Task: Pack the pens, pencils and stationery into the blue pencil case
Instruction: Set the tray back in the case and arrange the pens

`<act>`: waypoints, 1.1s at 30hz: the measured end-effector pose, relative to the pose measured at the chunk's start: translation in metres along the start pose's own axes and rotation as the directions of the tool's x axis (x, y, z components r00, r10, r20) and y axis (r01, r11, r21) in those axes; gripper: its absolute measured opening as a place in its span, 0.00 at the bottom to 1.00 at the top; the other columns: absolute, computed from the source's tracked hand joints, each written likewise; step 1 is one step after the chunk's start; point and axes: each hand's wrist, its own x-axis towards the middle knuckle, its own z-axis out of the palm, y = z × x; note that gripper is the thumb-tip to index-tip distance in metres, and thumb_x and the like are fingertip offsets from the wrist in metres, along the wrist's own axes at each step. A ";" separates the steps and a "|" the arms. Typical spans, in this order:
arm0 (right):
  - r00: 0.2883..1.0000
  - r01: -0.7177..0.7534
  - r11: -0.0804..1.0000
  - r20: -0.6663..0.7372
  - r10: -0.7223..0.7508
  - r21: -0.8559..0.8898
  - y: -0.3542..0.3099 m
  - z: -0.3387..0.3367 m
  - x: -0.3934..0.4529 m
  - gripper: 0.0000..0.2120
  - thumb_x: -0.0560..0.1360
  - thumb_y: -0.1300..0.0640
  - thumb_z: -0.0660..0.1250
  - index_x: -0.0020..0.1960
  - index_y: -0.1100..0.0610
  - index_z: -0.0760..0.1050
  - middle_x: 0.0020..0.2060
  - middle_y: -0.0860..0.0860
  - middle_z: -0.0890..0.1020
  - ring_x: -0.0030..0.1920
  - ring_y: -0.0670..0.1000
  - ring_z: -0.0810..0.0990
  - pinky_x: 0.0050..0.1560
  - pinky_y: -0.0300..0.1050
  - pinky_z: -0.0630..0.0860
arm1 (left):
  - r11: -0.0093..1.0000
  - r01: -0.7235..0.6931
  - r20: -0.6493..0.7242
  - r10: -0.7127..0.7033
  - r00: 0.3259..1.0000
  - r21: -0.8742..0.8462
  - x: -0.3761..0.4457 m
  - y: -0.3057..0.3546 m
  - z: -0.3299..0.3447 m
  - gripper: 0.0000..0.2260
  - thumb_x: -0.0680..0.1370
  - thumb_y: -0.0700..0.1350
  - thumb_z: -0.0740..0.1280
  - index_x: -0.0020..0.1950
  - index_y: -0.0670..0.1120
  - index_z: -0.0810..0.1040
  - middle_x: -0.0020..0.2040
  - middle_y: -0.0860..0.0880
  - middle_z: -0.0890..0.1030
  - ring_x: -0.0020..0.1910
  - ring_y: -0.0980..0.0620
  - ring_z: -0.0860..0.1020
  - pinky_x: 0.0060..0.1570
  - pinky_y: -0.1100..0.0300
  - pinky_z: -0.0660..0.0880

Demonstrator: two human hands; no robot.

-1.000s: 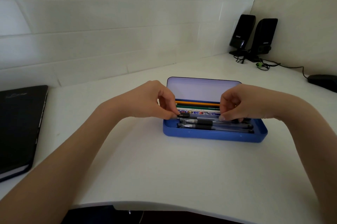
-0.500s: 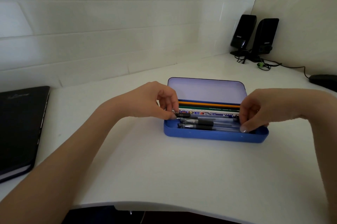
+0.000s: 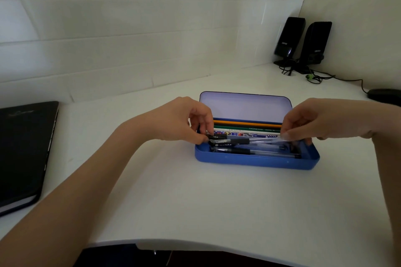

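Pinching opposite ends of one clear-barrelled pen (image 3: 249, 141), both hands hold it just above the open blue pencil case (image 3: 256, 161); the left hand (image 3: 180, 121) has thumb and curled fingers closed on the pen's black tip end at the case's left side, and the right hand (image 3: 321, 121) has thumb and forefinger closed on the clear tail end at the case's right side; the pen lies lengthwise along the case, roughly level. The case sits mid-table (image 3: 195, 201), its pale-lined lid (image 3: 245, 106) standing open at the back; inside, at the rear, lie an orange pencil (image 3: 245, 123), a green pencil (image 3: 245, 128), and a patterned blue and white pencil (image 3: 249, 135); nearer the front wall lies another clear pen with a black grip (image 3: 243, 151). A black notebook (image 3: 21, 149) rests at the table's left edge; two black speakers (image 3: 303, 43) stand in the far right corner with cables, and a dark mouse (image 3: 384, 95) lies near the right edge.
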 end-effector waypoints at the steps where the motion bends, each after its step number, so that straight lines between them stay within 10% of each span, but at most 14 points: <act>1: 1.000 0.007 1.000 0.012 -0.007 0.020 0.001 0.000 0.001 0.06 0.72 0.52 0.68 0.39 0.51 0.81 0.32 0.50 0.83 0.30 0.43 0.76 0.30 0.36 0.68 | 1.000 -0.001 0.003 0.001 1.000 -0.001 0.000 0.000 0.000 0.08 0.68 0.36 0.72 0.40 0.50 0.81 0.34 0.54 0.80 0.29 0.61 0.72 0.35 0.66 0.70; 23: 0.992 0.057 0.992 -0.101 -0.069 -0.111 -0.012 0.016 0.012 0.08 0.67 0.48 0.74 0.36 0.50 0.78 0.33 0.39 0.81 0.32 0.39 0.77 0.39 0.37 0.73 | 0.999 -0.011 0.011 0.012 1.000 -0.052 -0.001 0.002 -0.001 0.04 0.71 0.40 0.72 0.41 0.49 0.81 0.34 0.55 0.80 0.33 0.58 0.73 0.37 0.67 0.70; 33: 0.997 0.059 0.995 -0.048 -0.063 -0.078 -0.016 0.016 0.009 0.09 0.67 0.47 0.73 0.37 0.52 0.78 0.35 0.50 0.83 0.34 0.45 0.77 0.43 0.44 0.75 | 0.999 -0.022 0.029 0.023 0.999 -0.028 0.000 0.001 0.000 0.07 0.68 0.41 0.75 0.42 0.52 0.82 0.35 0.56 0.79 0.31 0.59 0.72 0.39 0.58 0.73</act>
